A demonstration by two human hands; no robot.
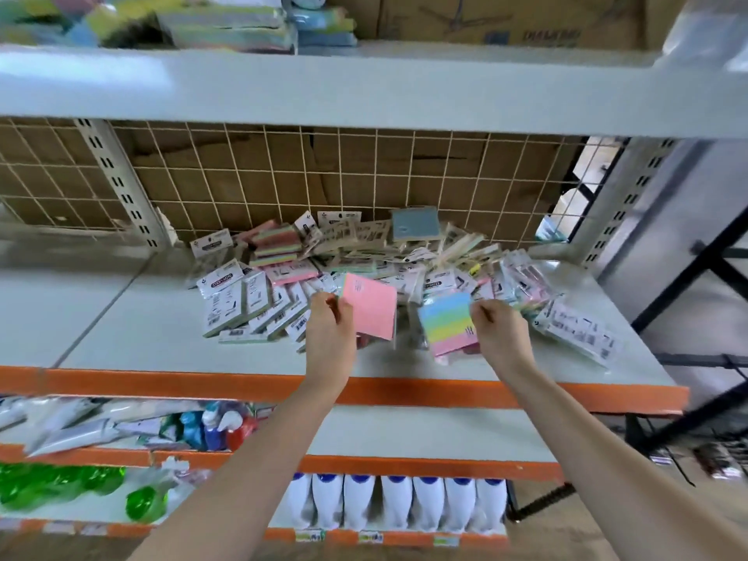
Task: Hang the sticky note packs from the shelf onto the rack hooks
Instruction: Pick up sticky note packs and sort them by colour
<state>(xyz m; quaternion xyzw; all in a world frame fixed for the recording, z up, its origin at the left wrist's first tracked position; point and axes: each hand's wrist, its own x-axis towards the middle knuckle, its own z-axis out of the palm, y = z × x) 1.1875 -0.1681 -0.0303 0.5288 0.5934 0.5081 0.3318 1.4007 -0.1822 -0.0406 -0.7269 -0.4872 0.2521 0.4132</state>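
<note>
Sticky note packs (324,257) heaped on grey shelf (141,338), wire grid (283,176) behind

Both your arms are stretched out forward, left hand (330,330) and right hand (500,332) each with fingers curled in a pinch.

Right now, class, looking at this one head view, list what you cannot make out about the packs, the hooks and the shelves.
- Rack hooks: none visible; the wire grid behind shows none.
- Print on the pink pack and striped pack: too small.
- Left hand and right hand: each grip's fingertips hidden behind its pack.
- Lower packs of the pile: buried.
- Top-shelf goods: blurred, cut off by the frame's top edge.
</note>
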